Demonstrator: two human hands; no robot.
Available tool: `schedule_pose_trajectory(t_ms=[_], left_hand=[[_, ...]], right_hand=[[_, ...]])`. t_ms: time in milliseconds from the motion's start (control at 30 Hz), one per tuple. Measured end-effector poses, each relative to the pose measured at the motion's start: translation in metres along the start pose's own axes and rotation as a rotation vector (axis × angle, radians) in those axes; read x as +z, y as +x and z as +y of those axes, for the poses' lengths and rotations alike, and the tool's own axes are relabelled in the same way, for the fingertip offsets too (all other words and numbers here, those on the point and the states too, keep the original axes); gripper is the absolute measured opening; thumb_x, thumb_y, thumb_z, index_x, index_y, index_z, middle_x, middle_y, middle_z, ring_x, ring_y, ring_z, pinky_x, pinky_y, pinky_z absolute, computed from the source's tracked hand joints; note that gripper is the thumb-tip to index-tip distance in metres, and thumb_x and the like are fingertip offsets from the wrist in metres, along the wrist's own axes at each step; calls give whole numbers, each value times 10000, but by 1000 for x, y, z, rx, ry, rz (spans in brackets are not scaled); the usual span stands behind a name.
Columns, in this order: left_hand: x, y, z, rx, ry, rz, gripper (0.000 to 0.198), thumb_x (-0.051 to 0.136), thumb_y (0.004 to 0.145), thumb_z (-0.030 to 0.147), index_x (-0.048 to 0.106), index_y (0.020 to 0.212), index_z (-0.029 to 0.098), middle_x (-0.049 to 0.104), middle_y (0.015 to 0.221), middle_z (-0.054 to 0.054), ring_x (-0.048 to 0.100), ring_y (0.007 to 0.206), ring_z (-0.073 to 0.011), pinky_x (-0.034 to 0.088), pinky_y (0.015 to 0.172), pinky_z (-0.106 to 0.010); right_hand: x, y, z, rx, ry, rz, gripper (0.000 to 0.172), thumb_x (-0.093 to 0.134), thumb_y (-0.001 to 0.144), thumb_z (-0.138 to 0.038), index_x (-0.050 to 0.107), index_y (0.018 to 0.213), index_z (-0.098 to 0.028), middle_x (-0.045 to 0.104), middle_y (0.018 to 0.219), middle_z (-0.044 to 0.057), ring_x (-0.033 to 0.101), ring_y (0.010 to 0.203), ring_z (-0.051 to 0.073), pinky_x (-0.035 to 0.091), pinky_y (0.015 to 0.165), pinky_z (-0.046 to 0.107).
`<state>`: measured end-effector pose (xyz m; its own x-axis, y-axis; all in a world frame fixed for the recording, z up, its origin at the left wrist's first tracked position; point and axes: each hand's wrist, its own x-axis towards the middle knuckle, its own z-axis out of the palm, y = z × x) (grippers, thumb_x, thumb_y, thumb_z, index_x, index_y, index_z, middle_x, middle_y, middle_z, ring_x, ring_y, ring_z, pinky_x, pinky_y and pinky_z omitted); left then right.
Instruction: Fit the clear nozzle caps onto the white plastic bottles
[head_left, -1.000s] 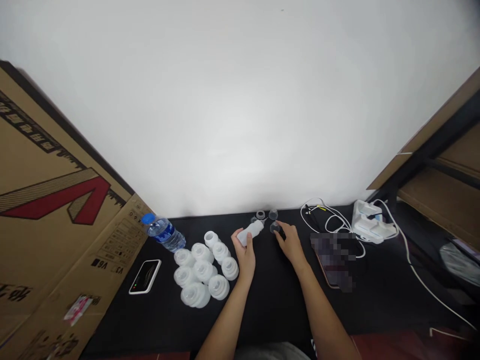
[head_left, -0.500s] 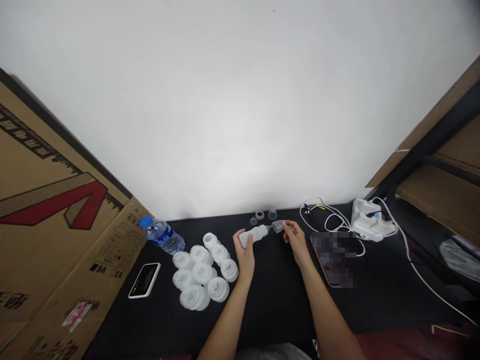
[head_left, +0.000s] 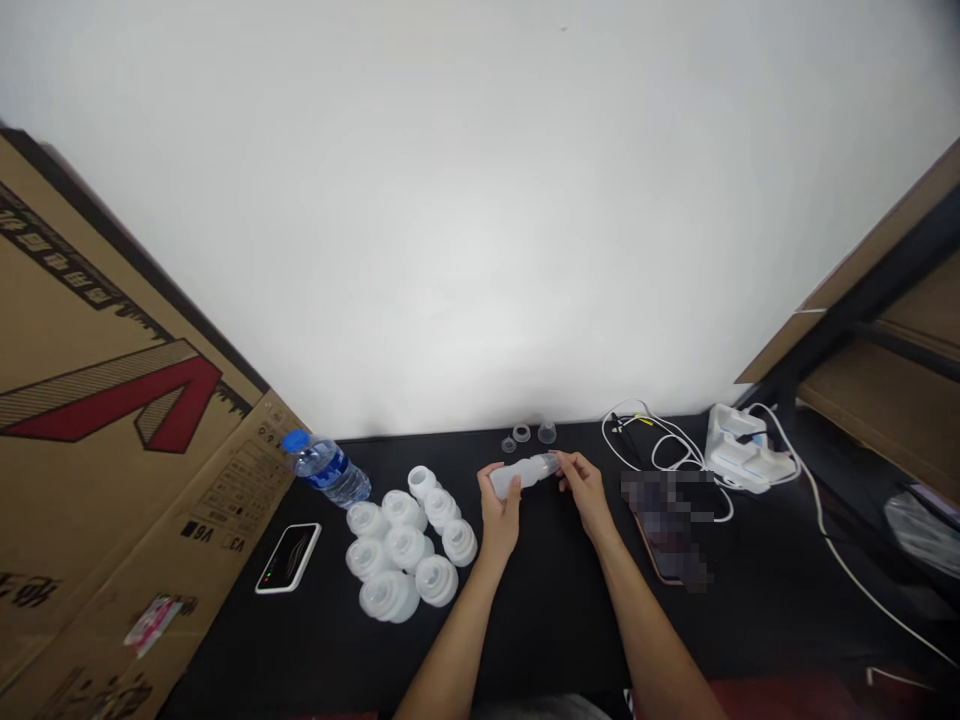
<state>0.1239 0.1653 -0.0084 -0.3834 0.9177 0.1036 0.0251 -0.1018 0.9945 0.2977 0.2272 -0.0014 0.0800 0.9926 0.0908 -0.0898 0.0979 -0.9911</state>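
The left hand [head_left: 499,522] grips a white plastic bottle [head_left: 523,475] held sideways over the black desk [head_left: 555,640]. The right hand [head_left: 586,497] pinches narrowly at its neck end, apparently on a small clear cap [head_left: 550,465]; the view there is poor.

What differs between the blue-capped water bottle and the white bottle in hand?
The water bottle is clear with a blue cap; the white bottle is milky, no label showing. The water bottle lies on the black table; the white bottle is held between left hand and right hand. Both are plastic.
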Motion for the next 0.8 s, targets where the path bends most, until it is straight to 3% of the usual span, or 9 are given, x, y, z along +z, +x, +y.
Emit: schedule_pose_trajectory(t_ms=[133, 267, 333, 367, 433, 533, 633, 700, 800], left_hand=[[-3, -1, 4, 85, 48, 13, 570, 655, 989, 700, 572, 1270, 210, 660, 1239, -120, 674, 1111, -262, 538, 994, -408], [-1, -2, 6, 94, 36, -9, 533, 652, 1007, 664, 573, 1260, 202, 659, 1200, -118, 670, 1036, -253, 547, 931, -393], [3, -4, 3, 94, 5, -8, 520, 650, 1016, 648, 567, 1266, 199, 653, 1196, -118, 667, 1023, -248, 550, 926, -393], [6, -5, 2, 94, -18, -7, 516, 651, 1018, 640, 564, 1274, 200, 649, 1207, -120, 666, 1035, -250, 551, 936, -398], [11, -8, 0, 95, -67, -16, 517, 662, 1019, 622, 564, 1310, 205, 647, 1256, -129, 671, 1083, -260, 551, 973, -416], [14, -10, 4, 138, -69, -97, 495, 632, 1053, 564, 576, 1408, 225, 659, 1344, -141, 666, 1190, -283, 529, 1063, -460], [11, -11, 14, 244, 11, -155, 378, 535, 1110, 479, 652, 1388, 251, 674, 1380, -129, 625, 1297, -295, 492, 1133, -492], [8, -11, 22, 305, 56, -139, 312, 523, 1117, 431, 705, 1294, 250, 683, 1347, -123, 618, 1294, -291, 519, 1087, -466], [5, -15, 31, 369, 95, -130, 246, 517, 1116, 364, 717, 1152, 225, 700, 1170, -109, 658, 1120, -257, 560, 926, -389]], right_hand=[[2, -2, 0, 48, 40, -31, 571, 823, 853, -728, 627, 697, -215, 814, 1067, 119, 547, 589, 139, 424, 493, 275], [4, -4, -1, 54, 65, -57, 530, 863, 830, -687, 599, 762, -232, 808, 998, 96, 612, 653, 175, 445, 498, 266], [11, -7, -1, 68, 97, -85, 489, 896, 814, -640, 631, 944, -250, 793, 934, 60, 653, 700, 197, 488, 534, 265], [15, -9, -1, 77, 112, -109, 538, 910, 803, -621, 631, 1100, -269, 786, 927, 43, 676, 730, 209, 517, 563, 272], [23, -13, 1, 83, 124, -171, 827, 913, 795, -609, 488, 1443, -321, 781, 972, 32, 716, 785, 232, 563, 616, 299], [27, -15, 2, 57, 102, -179, 1067, 859, 843, -619, 225, 1656, -347, 768, 1000, 34, 709, 749, 226, 558, 627, 311], [17, -8, 5, 53, 60, -79, 1061, 853, 855, -593, 232, 1673, -326, 739, 915, 1, 609, 609, 180, 500, 577, 290], [7, -1, 10, 32, 7, 12, 1007, 902, 791, -572, 368, 1603, -306, 735, 935, 5, 581, 597, 169, 481, 565, 287], [-1, 5, 16, -52, -134, 15, 669, 931, 744, -537, 644, 1273, -243, 721, 931, 28, 627, 700, 207, 515, 635, 325]])
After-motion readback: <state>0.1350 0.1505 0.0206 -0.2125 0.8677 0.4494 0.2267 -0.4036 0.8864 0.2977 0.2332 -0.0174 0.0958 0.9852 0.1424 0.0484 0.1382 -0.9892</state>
